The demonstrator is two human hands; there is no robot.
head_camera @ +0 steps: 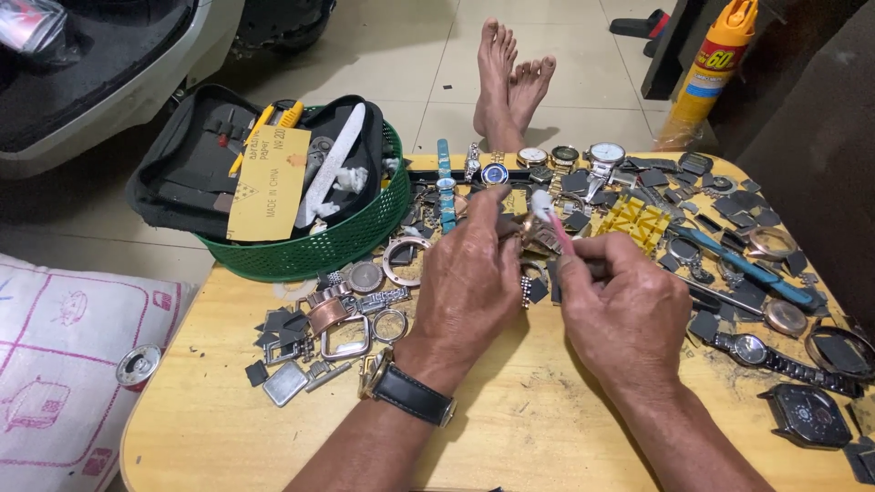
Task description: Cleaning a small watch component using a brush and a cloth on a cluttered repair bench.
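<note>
A: Largest item?
B: Wooden tabletop (510, 428), low, strewn with watch parts so everything lies within reach.

A: Next?
B: Green basket (319, 251) at the back left corner, holding an open black tool case (182, 164) with a sheet of sandpaper (269, 182) leaning on it, apparently parked clear of the working area.

A: The hands?
B: Left hand (469, 278), a black-strapped wristwatch (401, 387) on its wrist, closed around a small copper-coloured watch part (533, 232), gripped at the fingertips and raised off the wood, likely to steady it. Right hand (620, 305), curled shut on the pink handle of a toothbrush (551, 219), bristle head up against that part.

A: Smaller stock?
B: Blue-handled tool (747, 269) lying right of the hands; yellow plastic holder (638, 220) behind them; a row of watches (565, 157) along the far edge; loose cases, bezels and dark back plates (292, 342) scattered left.

A: Off the tabletop?
B: An orange spray can (711, 73) standing on the floor; a round metal part (138, 364) on a cushion.
</note>
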